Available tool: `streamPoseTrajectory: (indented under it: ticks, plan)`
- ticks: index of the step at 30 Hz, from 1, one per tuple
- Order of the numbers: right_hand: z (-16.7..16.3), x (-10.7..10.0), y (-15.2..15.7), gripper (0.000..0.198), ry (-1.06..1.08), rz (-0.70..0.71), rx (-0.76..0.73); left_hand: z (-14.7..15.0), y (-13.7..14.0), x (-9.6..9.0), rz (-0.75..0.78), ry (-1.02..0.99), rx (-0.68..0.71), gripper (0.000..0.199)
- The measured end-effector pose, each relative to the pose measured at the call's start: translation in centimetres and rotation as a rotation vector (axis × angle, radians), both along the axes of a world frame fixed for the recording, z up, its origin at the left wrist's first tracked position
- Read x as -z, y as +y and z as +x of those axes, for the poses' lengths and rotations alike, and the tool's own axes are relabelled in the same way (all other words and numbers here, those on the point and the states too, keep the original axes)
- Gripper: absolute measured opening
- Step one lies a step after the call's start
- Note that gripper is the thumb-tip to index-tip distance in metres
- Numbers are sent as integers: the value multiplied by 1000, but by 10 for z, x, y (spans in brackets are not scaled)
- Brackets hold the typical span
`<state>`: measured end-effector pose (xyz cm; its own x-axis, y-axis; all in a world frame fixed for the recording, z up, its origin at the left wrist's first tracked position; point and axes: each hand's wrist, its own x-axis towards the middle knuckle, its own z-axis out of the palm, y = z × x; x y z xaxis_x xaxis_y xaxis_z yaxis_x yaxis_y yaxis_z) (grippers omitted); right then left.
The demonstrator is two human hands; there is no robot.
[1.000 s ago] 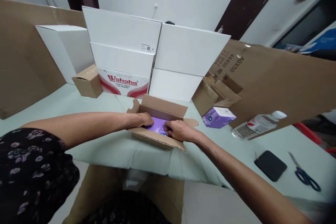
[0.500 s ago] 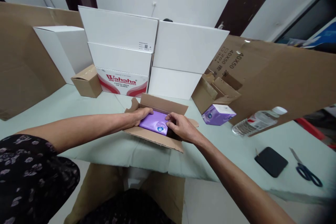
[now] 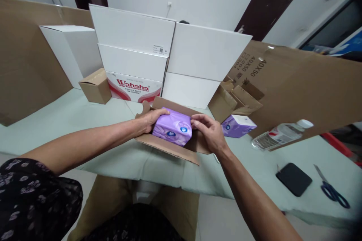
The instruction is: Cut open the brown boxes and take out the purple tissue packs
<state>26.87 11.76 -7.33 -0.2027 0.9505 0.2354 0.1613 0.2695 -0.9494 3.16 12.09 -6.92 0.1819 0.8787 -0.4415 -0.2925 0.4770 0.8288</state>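
A purple tissue pack (image 3: 171, 126) sits raised and tilted in an open cardboard box (image 3: 166, 150), its front side showing above the near flap. My left hand (image 3: 151, 119) is closed on the pack's left end, thumb on top and the other fingers hidden behind it. At the pack's right edge is my right hand (image 3: 209, 130), fingers loosely extended and apart; its fingertips are at the corner, and whether they touch it I cannot tell. The box's right flap lies under this hand.
A second purple tissue pack (image 3: 239, 125) stands by an opened carton (image 3: 226, 101) on the right. Beyond it are a water bottle (image 3: 281, 135), a black pad (image 3: 294, 179) and scissors (image 3: 330, 190). White cartons (image 3: 135, 62) and a small closed box (image 3: 96, 86) line the back.
The tissue pack has risen and tipped up within the box, showing its front side. My right hand has shifted right, from the pack's top to its edge, and its grip has loosened.
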Motion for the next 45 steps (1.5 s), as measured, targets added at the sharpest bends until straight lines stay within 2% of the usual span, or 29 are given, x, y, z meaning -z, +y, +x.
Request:
streamPoseTrajectory:
  ticks: [3,6,8,11,15,18,21,23,25,28,30,31,33,34,35,37,40,42,45]
  plan:
    - [7,-11,-6,41,68,154,-9,-4,-4,-27,55,-119,-17,38]
    - [7,-21,-15,76,57,260,-79,-8,-8,-48,136,-210,8,38]
    - [2,-24,-21,98,-9,301,-107,-9,-9,-54,173,-209,33,38]
    - [-6,-24,-28,114,-112,326,-58,-8,-13,-56,206,-173,42,39]
    - [-8,-18,-33,120,-108,293,15,-12,-29,-54,320,-81,82,52]
    - [-7,-19,-39,118,-55,301,15,-23,-45,-50,515,-4,150,79]
    - [-9,-27,-44,114,-51,321,-21,-34,-59,-44,724,32,173,113]
    - [-11,-34,-43,112,-70,342,-43,-39,-66,-41,783,57,205,130]
    - [-14,-39,-40,111,-93,360,-66,-40,-71,-40,785,127,194,136]
    - [-16,-38,-40,111,-107,412,-90,-41,-76,-38,794,209,94,131]
    - [-15,-27,-48,103,-91,486,-43,-45,-79,-33,801,173,19,127]
    - [-14,-17,-55,89,-75,524,35,-48,-80,-28,798,145,-25,124]
    - [-12,10,-72,48,-54,554,256,-56,-85,-16,780,93,-126,117]
    - [-12,25,-80,28,-58,507,349,-60,-88,-8,767,72,-180,114]
    - [-13,41,-87,18,-99,432,329,-64,-91,-1,751,53,-232,111]
    - [-18,72,-94,19,-220,283,168,-68,-98,13,714,9,-332,110]
    - [-28,108,-87,37,-366,140,-22,-68,-105,27,667,-50,-439,111]
    - [-34,124,-75,50,-413,98,-57,-66,-107,31,654,-65,-460,112]
    - [-39,135,-56,58,-434,65,-12,-60,-106,31,656,-60,-452,115]
